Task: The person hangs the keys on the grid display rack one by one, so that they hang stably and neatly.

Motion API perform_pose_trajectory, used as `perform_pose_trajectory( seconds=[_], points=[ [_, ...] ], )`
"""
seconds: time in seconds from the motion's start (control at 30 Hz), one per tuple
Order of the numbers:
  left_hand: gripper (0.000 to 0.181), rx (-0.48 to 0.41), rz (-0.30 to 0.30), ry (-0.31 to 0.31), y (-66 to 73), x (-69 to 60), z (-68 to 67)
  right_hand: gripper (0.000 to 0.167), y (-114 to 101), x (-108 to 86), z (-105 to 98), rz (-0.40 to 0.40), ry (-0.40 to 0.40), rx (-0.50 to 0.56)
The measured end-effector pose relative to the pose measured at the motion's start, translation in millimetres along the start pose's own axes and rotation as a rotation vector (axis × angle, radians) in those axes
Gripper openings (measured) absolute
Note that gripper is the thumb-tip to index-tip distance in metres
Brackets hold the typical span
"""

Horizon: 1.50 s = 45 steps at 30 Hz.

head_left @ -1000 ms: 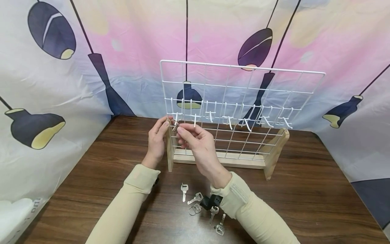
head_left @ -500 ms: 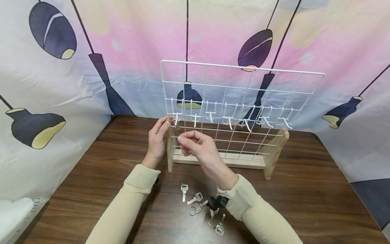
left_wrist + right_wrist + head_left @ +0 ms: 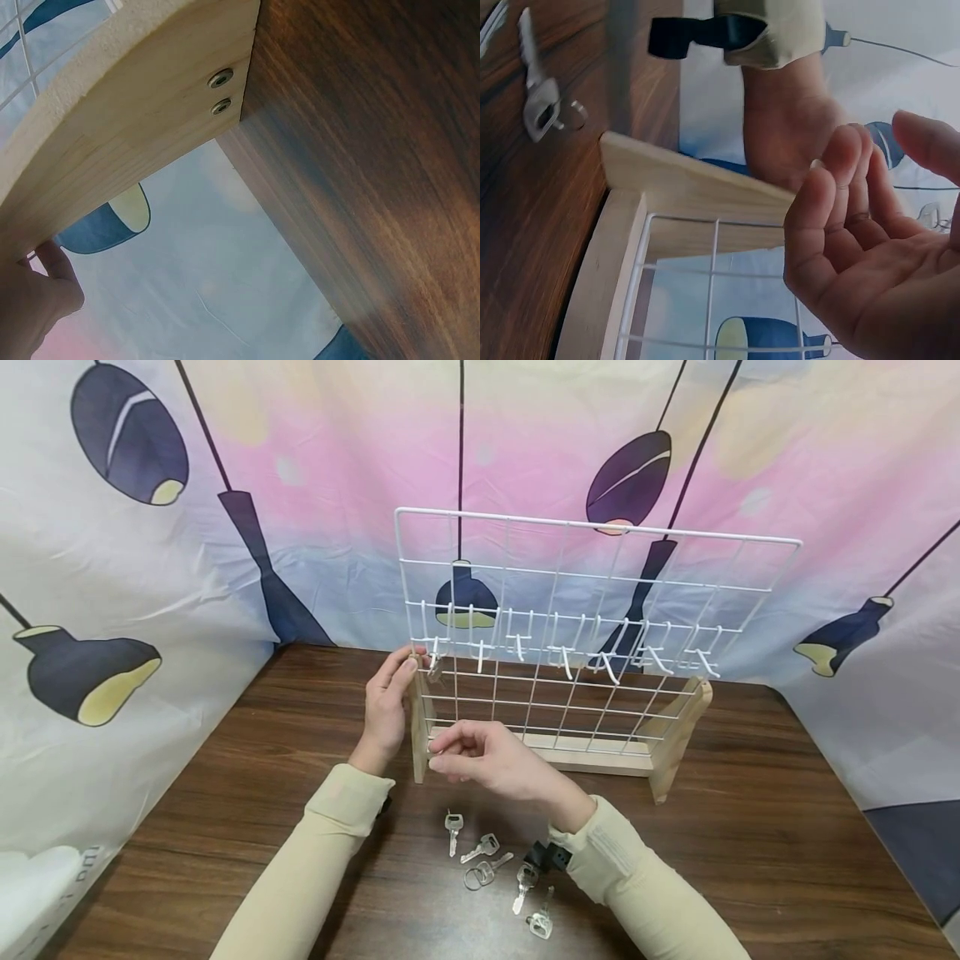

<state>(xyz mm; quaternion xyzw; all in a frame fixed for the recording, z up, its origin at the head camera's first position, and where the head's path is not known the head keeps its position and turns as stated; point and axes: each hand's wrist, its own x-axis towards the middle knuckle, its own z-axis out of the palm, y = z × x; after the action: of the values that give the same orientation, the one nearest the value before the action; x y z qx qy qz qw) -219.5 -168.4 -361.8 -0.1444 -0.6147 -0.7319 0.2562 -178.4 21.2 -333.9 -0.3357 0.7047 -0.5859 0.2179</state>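
Note:
A white wire grid rack (image 3: pixel 600 529) stands on wooden legs, with a row of white hooks along its middle. A key (image 3: pixel 435 672) hangs at the leftmost hook. My left hand (image 3: pixel 386 706) grips the top of the rack's left wooden leg (image 3: pixel 150 112), close beside that key. In front of the grid's lower left, my right hand (image 3: pixel 498 762) holds nothing; its fingers are loosely bent, the thumb apart from them in the right wrist view. Below it on the table lie several loose keys (image 3: pixel 453 833), at least one with a ring.
The brown wooden table (image 3: pixel 247 793) stretches out on both sides of the rack. Behind it hangs a patterned cloth (image 3: pixel 337 460) with printed lamps. A white object (image 3: pixel 45 893) is at the table's left edge. The other hooks (image 3: pixel 566 662) bear no keys.
My right hand has let go of the key at the leftmost hook and moved down and towards me, its fingers parting. The left hand has stayed on the leg.

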Motion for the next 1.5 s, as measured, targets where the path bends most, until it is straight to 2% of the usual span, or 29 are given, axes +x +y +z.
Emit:
perform_pose_trajectory(
  seconds=[0.23, 0.5, 0.7, 0.87, 1.13, 1.37, 1.5],
  points=[
    [0.036, -0.002, 0.000, 0.003, -1.1, 0.3, -1.2, 0.020, 9, -1.1, 1, 0.014, 0.013, -0.164],
    [0.037, 0.035, -0.012, -0.002, -0.2, -1.1, -2.8, 0.022, 33, -2.3, 8, 0.066, 0.015, -0.413],
    [0.034, 0.025, -0.007, -0.006, -0.4, -1.9, -3.7, 0.025, 42, -2.2, 11, 0.071, -0.004, -0.494],
    [0.037, 0.047, -0.006, -0.007, -0.6, -1.8, -4.2, 0.027, 45, -1.7, 13, 0.112, -0.027, -0.622],
    [0.036, 0.035, 0.006, -0.022, -1.2, -0.7, -1.9, 0.025, 49, -2.7, 13, 0.123, -0.046, -0.713],
    [0.039, 0.035, 0.018, -0.024, -1.0, -0.7, -1.3, 0.025, 50, -3.6, 16, 0.176, -0.072, -0.786],
    [0.038, 0.026, 0.022, -0.026, -1.8, -0.4, -1.6, 0.025, 53, -4.9, 17, 0.177, -0.098, -0.842]
  ],
)
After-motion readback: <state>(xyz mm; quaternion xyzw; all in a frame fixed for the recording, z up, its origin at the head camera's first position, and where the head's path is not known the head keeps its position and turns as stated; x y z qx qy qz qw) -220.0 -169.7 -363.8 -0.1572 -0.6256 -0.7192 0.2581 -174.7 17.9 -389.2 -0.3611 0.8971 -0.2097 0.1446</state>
